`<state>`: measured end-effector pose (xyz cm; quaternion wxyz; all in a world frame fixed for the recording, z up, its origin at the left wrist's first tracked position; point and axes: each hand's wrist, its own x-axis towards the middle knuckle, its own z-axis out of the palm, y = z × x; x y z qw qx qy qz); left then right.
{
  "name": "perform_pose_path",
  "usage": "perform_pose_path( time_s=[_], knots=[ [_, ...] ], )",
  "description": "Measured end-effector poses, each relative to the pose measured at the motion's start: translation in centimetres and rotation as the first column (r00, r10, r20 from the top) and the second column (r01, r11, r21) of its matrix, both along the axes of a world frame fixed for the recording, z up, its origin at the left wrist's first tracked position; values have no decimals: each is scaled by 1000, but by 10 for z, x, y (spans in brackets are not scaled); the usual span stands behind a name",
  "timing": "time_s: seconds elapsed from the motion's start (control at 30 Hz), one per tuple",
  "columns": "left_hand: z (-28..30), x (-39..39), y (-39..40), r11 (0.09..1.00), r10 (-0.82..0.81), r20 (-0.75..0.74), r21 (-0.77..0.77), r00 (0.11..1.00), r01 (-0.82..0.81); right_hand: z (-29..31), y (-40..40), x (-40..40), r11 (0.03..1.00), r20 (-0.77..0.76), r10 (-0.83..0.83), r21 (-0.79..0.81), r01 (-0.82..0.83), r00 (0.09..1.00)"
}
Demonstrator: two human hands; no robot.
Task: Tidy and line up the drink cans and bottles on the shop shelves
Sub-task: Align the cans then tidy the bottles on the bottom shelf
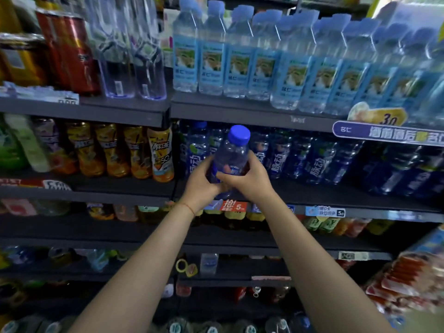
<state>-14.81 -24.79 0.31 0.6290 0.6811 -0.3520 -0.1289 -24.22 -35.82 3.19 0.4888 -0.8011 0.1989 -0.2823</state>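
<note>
A clear bottle with a blue cap and dark blue label (232, 152) stands upright in front of the second shelf, tilted slightly right. My left hand (200, 182) grips its lower body from the left. My right hand (247, 179) wraps round it from the right, fingers across the label. Behind it runs a row of matching dark blue bottles (312, 162) on the second shelf (336, 203). The bottle's base is hidden by my hands.
Light blue water bottles (264, 63) line the top shelf, with clear bottles (132, 56) and red cans (69, 51) to their left. Orange drink bottles (134, 152) fill the left of the second shelf. Lower shelves hold mixed drinks. Red packets (408, 280) sit at the right.
</note>
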Motion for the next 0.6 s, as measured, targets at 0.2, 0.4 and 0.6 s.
perform_pose_path(
  time_s=[0.2, 0.4, 0.6],
  knots=[
    [-17, 11, -57, 993, -56, -11, 102, 998, 57, -22, -37, 8, 975, 15, -221, -15, 221, 975],
    [-29, -12, -101, 982, -122, -197, 117, 973, 147, -33, -88, -3, 947, -112, -321, -34, 319, 940],
    [-25, -31, -138, 980, -61, -268, 168, 962, 109, -31, -135, -14, 962, -190, -275, -51, 270, 943]
  ],
)
